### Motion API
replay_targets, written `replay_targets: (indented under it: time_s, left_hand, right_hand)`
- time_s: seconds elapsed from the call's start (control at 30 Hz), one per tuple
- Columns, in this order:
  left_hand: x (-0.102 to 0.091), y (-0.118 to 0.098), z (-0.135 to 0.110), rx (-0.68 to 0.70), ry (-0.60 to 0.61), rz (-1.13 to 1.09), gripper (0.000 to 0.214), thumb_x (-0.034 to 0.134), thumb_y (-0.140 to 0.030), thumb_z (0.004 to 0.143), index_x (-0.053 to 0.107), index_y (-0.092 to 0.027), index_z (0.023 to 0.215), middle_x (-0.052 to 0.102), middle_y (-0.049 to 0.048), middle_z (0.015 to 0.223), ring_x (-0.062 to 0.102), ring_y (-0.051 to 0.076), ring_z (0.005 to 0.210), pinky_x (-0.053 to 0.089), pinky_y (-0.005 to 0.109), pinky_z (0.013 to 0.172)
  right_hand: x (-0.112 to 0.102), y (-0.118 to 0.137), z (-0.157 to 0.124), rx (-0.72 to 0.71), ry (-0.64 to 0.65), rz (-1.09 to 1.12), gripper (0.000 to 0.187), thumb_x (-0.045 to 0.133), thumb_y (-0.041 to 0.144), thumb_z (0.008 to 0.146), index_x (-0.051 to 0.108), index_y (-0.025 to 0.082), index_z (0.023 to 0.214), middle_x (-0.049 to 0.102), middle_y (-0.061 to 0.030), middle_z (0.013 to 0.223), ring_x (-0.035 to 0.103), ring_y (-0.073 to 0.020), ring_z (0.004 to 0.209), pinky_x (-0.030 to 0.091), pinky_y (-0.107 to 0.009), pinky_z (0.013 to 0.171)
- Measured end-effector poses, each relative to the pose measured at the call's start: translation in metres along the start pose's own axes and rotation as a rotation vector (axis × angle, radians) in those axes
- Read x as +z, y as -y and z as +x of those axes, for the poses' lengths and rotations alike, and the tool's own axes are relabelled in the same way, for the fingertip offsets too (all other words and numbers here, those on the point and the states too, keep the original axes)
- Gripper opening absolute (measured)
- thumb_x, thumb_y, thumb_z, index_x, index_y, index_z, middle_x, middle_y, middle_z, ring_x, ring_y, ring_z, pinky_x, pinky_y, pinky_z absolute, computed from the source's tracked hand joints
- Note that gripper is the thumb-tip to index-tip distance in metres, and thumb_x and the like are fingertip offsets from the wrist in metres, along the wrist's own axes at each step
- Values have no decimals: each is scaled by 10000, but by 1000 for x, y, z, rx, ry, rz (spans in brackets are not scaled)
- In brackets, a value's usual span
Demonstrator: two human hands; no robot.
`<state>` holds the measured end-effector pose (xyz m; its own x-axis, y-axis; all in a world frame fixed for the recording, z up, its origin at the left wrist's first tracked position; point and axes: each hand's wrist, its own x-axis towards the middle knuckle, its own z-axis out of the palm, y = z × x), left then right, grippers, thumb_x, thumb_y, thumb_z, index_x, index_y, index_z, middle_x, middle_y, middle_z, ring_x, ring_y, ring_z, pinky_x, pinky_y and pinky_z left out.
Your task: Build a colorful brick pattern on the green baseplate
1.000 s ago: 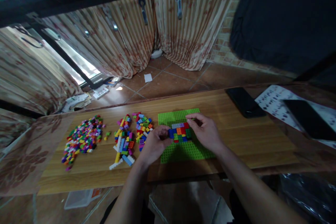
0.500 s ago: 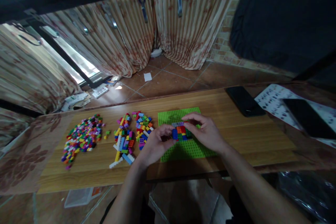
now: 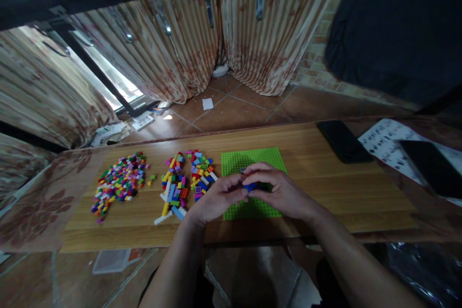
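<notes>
My left hand (image 3: 220, 196) and my right hand (image 3: 282, 187) meet above a studded green baseplate (image 3: 267, 209). A small blue brick (image 3: 250, 186) shows between their fingertips. My right thumb and fingers are closed around it, and the left fingers pinch at its left side. A bit of grey brick (image 3: 242, 170) peeks out just behind the fingers. The hands hide most of what is under them, so I cannot see whether the blue brick is joined to other bricks.
Left of the baseplate lie two heaps of larger bricks (image 3: 175, 192) (image 3: 202, 173). A pile of tiny coloured bricks (image 3: 121, 180) spreads farther left on the wooden board (image 3: 306, 163). A black phone (image 3: 344, 142), a printed sheet (image 3: 384, 139) and another dark device (image 3: 433, 168) lie at the right.
Both hands have drawn together and their fingers now close round the blue brick. The multicoloured block of bricks seen between them earlier is now covered. The view has shifted slightly.
</notes>
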<state>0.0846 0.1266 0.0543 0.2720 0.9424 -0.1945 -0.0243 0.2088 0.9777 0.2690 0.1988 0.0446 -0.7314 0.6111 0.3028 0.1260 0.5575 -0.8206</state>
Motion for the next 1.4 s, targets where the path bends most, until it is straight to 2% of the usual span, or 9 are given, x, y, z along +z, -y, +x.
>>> replay_targets:
  time_s: [0.1, 0.17, 0.27, 0.33, 0.57, 0.8, 0.97, 1.17, 1.4]
  left_hand:
    - [-10, 4, 1, -41, -61, 17, 332, 670, -414, 802, 645, -145, 995, 640, 20, 796, 558, 120, 668, 406, 234, 602]
    - [-17, 7, 2, -63, -196, 28, 349, 682, -399, 775, 642, -143, 1008, 662, 28, 804, 553, 117, 643, 397, 235, 581]
    - [-24, 12, 6, -67, -406, 76, 258, 664, -342, 755, 652, -137, 911, 650, 15, 740, 525, 107, 606, 377, 231, 561]
    - [-23, 14, 8, -74, -476, 109, 197, 643, -310, 749, 653, -139, 845, 630, 2, 696, 521, 109, 599, 371, 230, 554]
    - [-10, 17, 12, -63, -404, 149, 132, 637, -276, 748, 668, -158, 795, 590, -26, 649, 479, 104, 578, 362, 231, 556]
    - [-8, 16, 12, -7, -390, 156, 146, 606, -285, 788, 678, -159, 766, 560, -29, 615, 475, 104, 564, 369, 235, 567]
    - [-5, 19, 16, -3, -401, 131, 138, 595, -257, 801, 682, -154, 771, 552, -30, 597, 471, 102, 556, 369, 233, 564]
    - [-2, 18, 18, 42, -386, 157, 114, 609, -201, 776, 707, -150, 806, 693, 35, 797, 607, 156, 747, 453, 255, 702]
    - [-1, 24, 20, 52, -459, 225, 106, 623, -161, 768, 705, -160, 835, 709, 33, 798, 635, 169, 763, 482, 265, 727]
  right_hand:
    - [-2, 1, 0, 43, -27, -6, 114, 657, 199, 845, 711, 242, 936, 662, -42, 1015, 630, -184, 983, 504, -359, 877]
    - [-3, -1, -1, 80, -39, -26, 114, 639, 199, 854, 705, 233, 940, 672, -36, 954, 634, -179, 920, 504, -346, 836]
    - [-3, -6, -2, 88, -62, -101, 147, 629, 213, 867, 704, 233, 991, 688, -40, 960, 626, -187, 916, 494, -356, 836]
    - [-2, -9, -3, 69, -70, -169, 172, 616, 223, 880, 704, 240, 1026, 695, -46, 986, 619, -197, 936, 487, -369, 852]
    - [13, -2, 0, 117, -187, -299, 222, 629, 269, 864, 688, 247, 1077, 689, -31, 877, 628, -206, 855, 493, -348, 787]
    - [33, -3, 3, 75, -266, -600, 155, 633, 364, 857, 697, 256, 948, 696, -27, 763, 603, -221, 752, 422, -365, 748]
    - [39, -2, 4, 96, -227, -740, 199, 641, 426, 852, 689, 242, 911, 682, -26, 702, 586, -223, 722, 359, -361, 713]
    - [31, 0, 1, 65, -181, -681, 228, 694, 434, 817, 690, 250, 952, 676, -16, 711, 574, -220, 730, 350, -363, 716]
    - [13, 0, -3, 78, -67, -585, 312, 754, 312, 774, 670, 263, 1071, 704, -39, 928, 570, -262, 880, 397, -397, 781]
